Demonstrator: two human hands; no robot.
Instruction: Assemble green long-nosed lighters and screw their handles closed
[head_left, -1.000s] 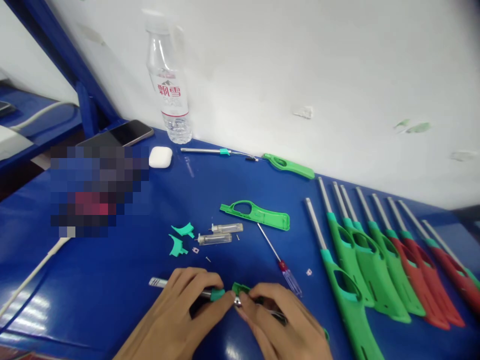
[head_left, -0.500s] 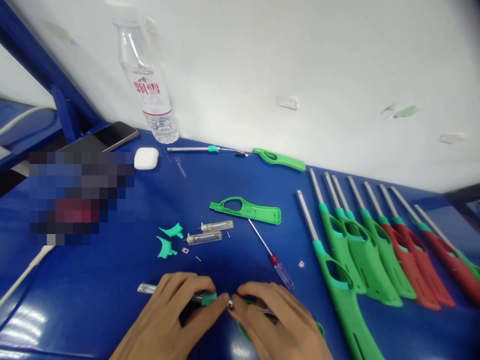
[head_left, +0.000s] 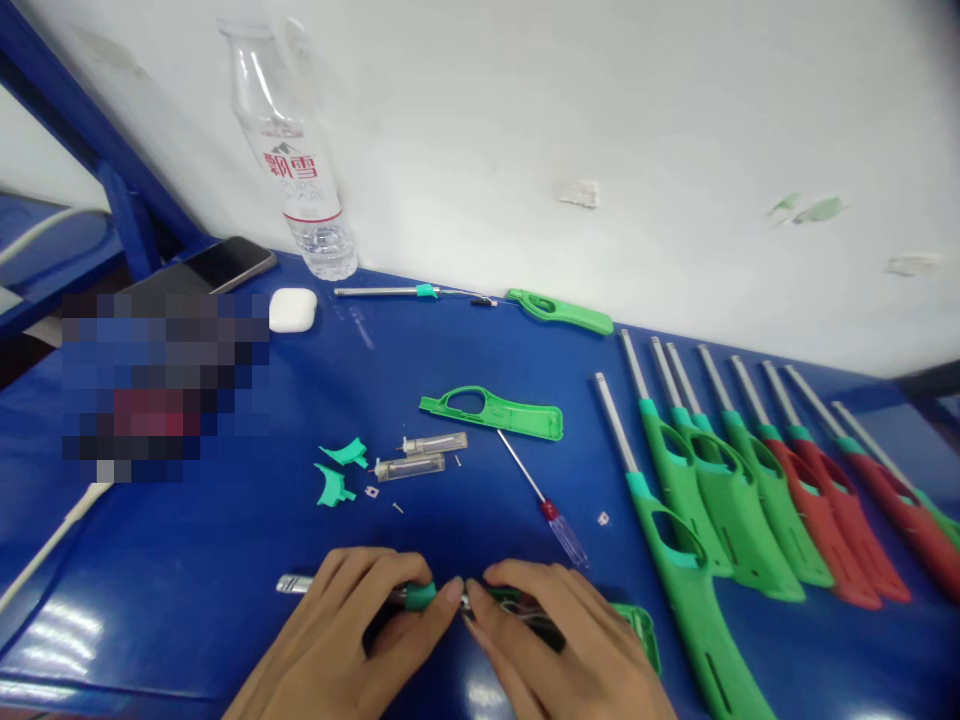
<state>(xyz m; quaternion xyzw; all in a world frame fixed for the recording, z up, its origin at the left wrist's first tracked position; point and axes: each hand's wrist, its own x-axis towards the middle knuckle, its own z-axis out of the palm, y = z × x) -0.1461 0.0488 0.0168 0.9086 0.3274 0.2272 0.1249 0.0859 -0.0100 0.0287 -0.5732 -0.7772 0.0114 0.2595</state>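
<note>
My left hand (head_left: pixel 360 630) is closed round a lighter barrel (head_left: pixel 294 583), a metal tube with a teal collar (head_left: pixel 420 597) showing past the fingers. My right hand (head_left: pixel 559 640) is closed on a green lighter shell half (head_left: pixel 641 635), whose end sticks out beyond the fingers. Both thumbs and fingertips meet at a small shiny part (head_left: pixel 464 601) between the hands. Thin wires show under the right fingers; the palms hide the rest. Beyond the hands lie teal triggers (head_left: pixel 336 487), clear fuel tanks (head_left: pixel 411 466), tiny screws (head_left: pixel 397 508) and another green shell half (head_left: pixel 517 415).
A screwdriver (head_left: pixel 559 530) lies ahead of my right hand. Several green and red lighters (head_left: pixel 750 530) stand in a row at right. A water bottle (head_left: pixel 304 190), white earbud case (head_left: pixel 292 310) and phone (head_left: pixel 232 263) sit at back left, before the white wall (head_left: pixel 487 130).
The green shell half turns or shifts slightly, so more of its end shows right of my right hand. Both hands keep their grip and stay nearly in place.
</note>
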